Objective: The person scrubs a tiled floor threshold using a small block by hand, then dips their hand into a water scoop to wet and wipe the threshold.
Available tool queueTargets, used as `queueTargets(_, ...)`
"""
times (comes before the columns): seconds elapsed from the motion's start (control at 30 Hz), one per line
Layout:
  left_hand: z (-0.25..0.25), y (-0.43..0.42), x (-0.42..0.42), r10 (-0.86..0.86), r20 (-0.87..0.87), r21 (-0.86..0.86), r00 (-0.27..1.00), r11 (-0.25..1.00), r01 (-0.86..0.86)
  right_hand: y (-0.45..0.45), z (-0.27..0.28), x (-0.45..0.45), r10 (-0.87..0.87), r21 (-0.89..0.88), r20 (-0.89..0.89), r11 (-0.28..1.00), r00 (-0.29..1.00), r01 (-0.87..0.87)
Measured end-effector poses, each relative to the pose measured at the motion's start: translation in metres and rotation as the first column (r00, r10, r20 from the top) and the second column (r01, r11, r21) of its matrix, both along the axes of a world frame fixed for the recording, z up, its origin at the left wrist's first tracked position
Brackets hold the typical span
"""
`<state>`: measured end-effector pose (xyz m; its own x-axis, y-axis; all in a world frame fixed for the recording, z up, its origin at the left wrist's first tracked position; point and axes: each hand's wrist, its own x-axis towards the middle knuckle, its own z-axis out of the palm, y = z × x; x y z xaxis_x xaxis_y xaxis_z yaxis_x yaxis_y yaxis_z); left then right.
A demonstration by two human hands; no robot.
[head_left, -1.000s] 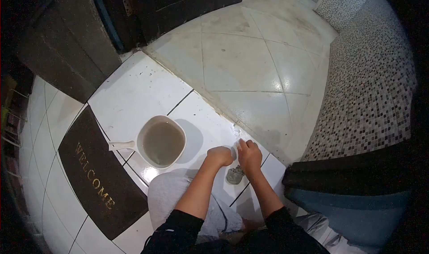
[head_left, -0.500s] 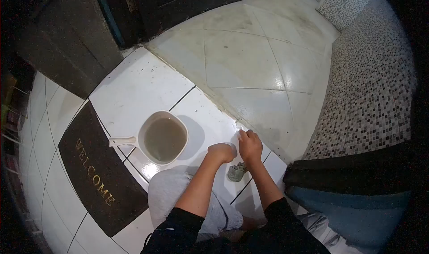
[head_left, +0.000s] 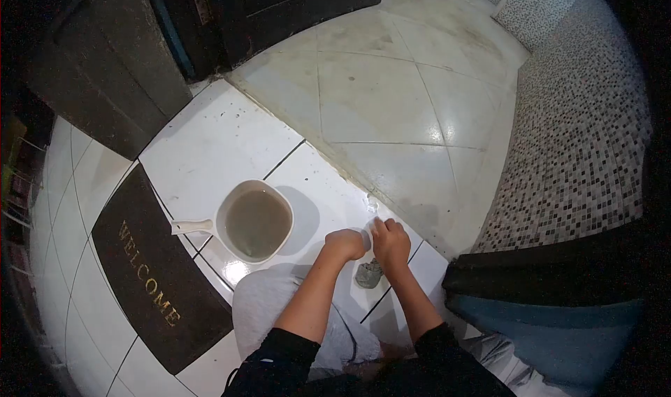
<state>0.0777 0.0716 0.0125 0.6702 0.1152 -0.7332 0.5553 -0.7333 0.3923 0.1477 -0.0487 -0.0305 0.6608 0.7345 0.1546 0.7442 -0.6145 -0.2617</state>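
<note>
My left hand [head_left: 346, 244] is closed in a fist low over the white floor tiles, just left of the other hand. What it holds, if anything, is hidden. My right hand [head_left: 391, 243] has its fingers curled near the tile edge, and nothing nameable shows in its grip. Below and between the wrists lies a grey, lumpy wad [head_left: 369, 275] on the tile; I cannot tell its material. Left of my hands stands a white dipper [head_left: 289, 240] with its handle pointing left. Cloudy greyish water [head_left: 257, 222] fills much of it.
A dark mat [head_left: 189, 341] with "WELCOME" in gold letters lies at left. A raised tile edge [head_left: 335, 161] borders the beige tiled floor [head_left: 377, 110]. Dark doors [head_left: 105, 68] stand at the upper left, a mosaic wall [head_left: 566, 145] at right. A blue object [head_left: 552, 334] is at lower right.
My right hand has drawn slightly back from the tile edge, toward me. The left hand stays closed in nearly the same place. The camera view has shifted slightly.
</note>
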Motion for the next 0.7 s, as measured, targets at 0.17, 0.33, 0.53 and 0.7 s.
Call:
queueTargets(0.17, -0.014, -0.001, -0.004, 0.072, 0.125, -0.025, 0.99, 0.997, -0.069, 0.007, -0.007, 0.009, 0.028, 0.061, 0.047, 0.998, 0.998, -0.031)
queueTargets(0.33, -0.017, 0.001, -0.005, 0.052, 0.139, 0.001, 0.989, 0.999, -0.052, -0.003, -0.006, 0.005, 0.065, 0.047, 0.087, 0.996, 0.994, -0.069)
queueTargets(0.53, -0.007, -0.001, -0.005, 0.07, 0.149, -0.028, 0.986, 0.997, -0.066, 0.008, -0.005, 0.009, 0.028, 0.051, 0.082, 0.998, 0.996, -0.032)
queueTargets(0.7, -0.002, -0.001, -0.007, 0.074, 0.141, -0.012, 0.987, 0.997, -0.073, 0.003, 0.002, 0.002, -0.04, -0.01, 0.018, 0.999, 0.999, 0.04)
